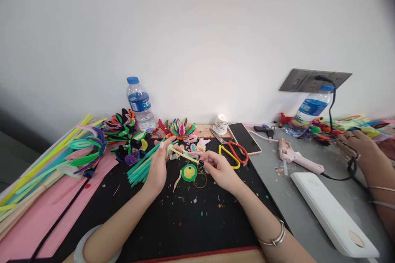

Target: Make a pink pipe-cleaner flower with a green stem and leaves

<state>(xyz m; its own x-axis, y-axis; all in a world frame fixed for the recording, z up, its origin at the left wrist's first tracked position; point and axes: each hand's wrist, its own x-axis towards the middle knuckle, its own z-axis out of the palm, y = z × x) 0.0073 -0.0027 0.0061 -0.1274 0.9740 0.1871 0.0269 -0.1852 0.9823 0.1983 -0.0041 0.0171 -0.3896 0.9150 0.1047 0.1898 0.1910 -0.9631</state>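
My left hand point(160, 164) and my right hand point(217, 168) meet over a black mat point(191, 222). Both pinch a pale yellow-green pipe cleaner point(185, 155) stretched between them. The left fingers also curl round a looped pale green piece. Just below the hands lies a green and yellow pipe-cleaner disc point(189, 172) beside a thin wire ring point(200, 180). A bundle of teal pipe cleaners point(140, 167) lies left of my left hand.
Finished pipe-cleaner flowers point(180, 128), two water bottles point(140, 104), a tape roll point(221, 123), scissors point(233, 152), a phone point(244, 137), a pink glue gun point(296, 157) and a white box point(333, 213) surround the mat. Long pipe cleaners and pink paper point(40, 197) lie left. Another person's hand point(361, 148) rests at right.
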